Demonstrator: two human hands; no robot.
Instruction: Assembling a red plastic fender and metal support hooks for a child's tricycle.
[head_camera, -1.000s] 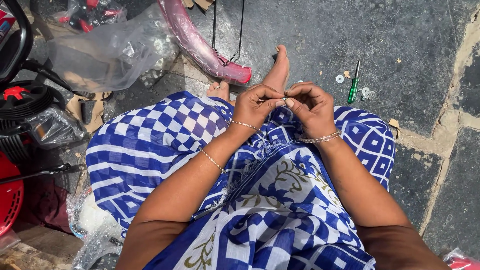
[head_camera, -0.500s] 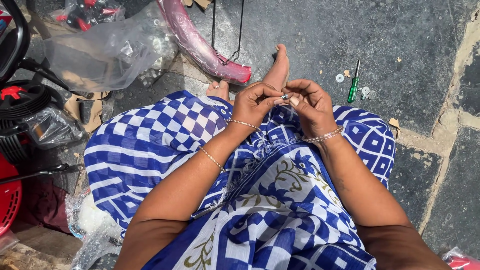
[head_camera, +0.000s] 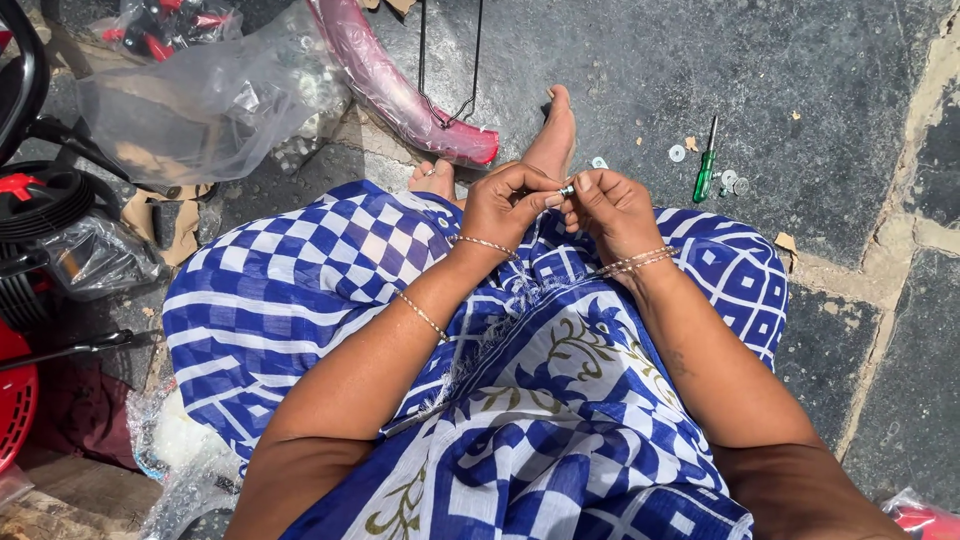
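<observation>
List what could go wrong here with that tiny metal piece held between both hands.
The small silvery metal part is pinched only by the fingertips of the left hand and right hand. If it slips, it may vanish into the folds of the blue-and-white patterned cloth. The loose round washers beside the green-handled screwdriver on the grey stone floor could scatter if nudged.

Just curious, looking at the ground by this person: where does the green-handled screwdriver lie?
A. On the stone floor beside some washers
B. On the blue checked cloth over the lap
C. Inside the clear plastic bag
A: the green-handled screwdriver lies on the stone floor next to small washers.
</observation>
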